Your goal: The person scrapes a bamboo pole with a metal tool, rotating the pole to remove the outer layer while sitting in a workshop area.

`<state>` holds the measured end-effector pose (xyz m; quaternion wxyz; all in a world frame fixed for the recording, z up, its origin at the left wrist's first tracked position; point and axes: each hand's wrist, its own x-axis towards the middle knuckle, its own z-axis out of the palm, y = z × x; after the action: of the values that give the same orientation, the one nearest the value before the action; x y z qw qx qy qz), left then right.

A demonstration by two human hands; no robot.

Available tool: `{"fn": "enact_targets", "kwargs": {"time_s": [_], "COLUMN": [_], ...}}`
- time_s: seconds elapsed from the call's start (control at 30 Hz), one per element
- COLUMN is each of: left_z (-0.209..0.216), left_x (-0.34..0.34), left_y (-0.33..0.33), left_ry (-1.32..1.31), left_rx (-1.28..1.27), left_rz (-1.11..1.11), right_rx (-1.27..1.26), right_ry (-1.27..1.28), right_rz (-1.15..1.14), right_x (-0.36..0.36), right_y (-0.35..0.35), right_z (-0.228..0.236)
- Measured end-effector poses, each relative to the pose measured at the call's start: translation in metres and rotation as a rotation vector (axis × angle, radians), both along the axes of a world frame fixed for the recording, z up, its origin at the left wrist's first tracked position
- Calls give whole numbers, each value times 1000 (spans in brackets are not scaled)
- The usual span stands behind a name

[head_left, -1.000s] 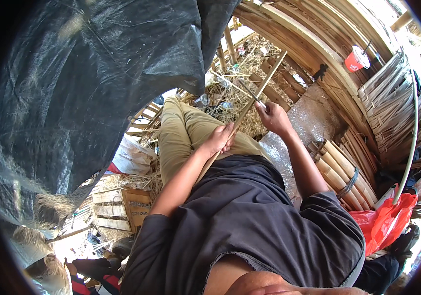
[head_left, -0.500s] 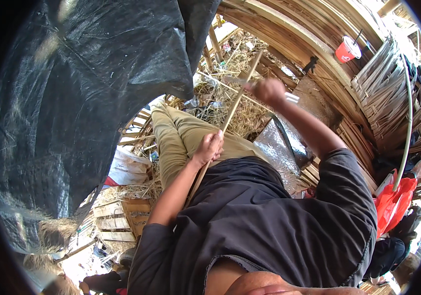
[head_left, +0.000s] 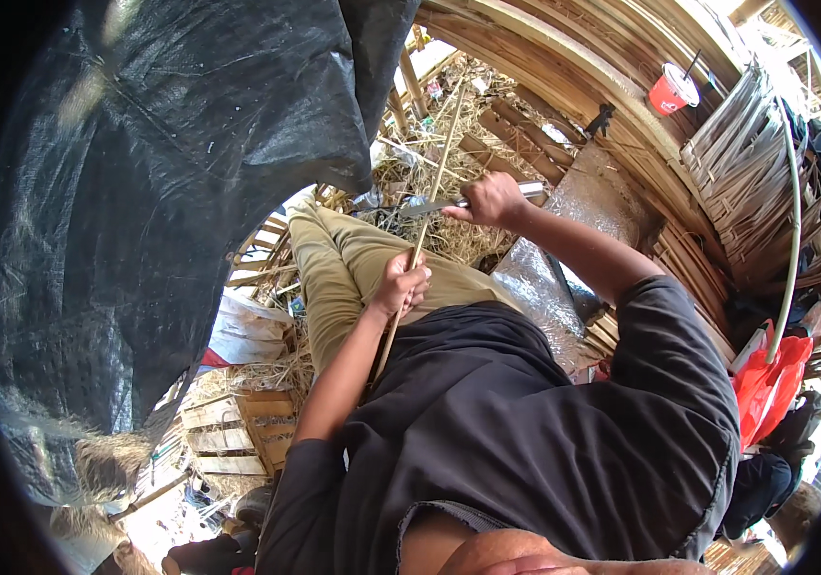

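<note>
My left hand (head_left: pixel 403 286) is closed round a long, thin strip of bamboo or wood (head_left: pixel 443 161). From beside my waist the strip slants up and away over my lap, its far end above the straw. My right hand (head_left: pixel 493 201) is wrapped round the handle of a knife. The knife blade (head_left: pixel 422 208) points left and lies across the strip, a little beyond my left hand. A pale handle end sticks out on the right side of my fist. From this view I cannot tell how deep the edge sits in the strip.
A black tarp (head_left: pixel 171 192) hangs at the left. Stacked planks (head_left: pixel 564 72) line the far right, with a red cup (head_left: pixel 671 91) on them. Straw and shavings (head_left: pixel 473 235) litter the ground. A wooden crate (head_left: pixel 238 433) stands lower left; a red plastic bag (head_left: pixel 770 388) lies right.
My right hand has moved with the knife toward me and slightly left along the strip. The strip's far end has swung left; my left hand keeps its hold.
</note>
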<state>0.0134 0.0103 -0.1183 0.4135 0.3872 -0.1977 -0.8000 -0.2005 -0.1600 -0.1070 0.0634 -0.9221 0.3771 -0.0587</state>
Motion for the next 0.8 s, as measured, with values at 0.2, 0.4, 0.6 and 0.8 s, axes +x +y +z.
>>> {"fn": "enact_targets", "kwargs": {"time_s": [0.2, 0.4, 0.6, 0.8], "left_z": [-1, 21, 10, 22], "left_x": [6, -4, 2, 7], "left_y": [2, 13, 8, 1], "left_ry": [54, -98, -48, -73], "left_rx": [70, -59, -19, 7], "left_rz": [86, -61, -18, -71], "right_rx": [257, 88, 439, 312], "right_ry": [268, 208, 254, -172], "right_rz": [-117, -584, -369, -438], "right_x": [29, -28, 15, 8], "right_y": [-27, -114, -11, 49], "right_z": [12, 60, 62, 33]}}
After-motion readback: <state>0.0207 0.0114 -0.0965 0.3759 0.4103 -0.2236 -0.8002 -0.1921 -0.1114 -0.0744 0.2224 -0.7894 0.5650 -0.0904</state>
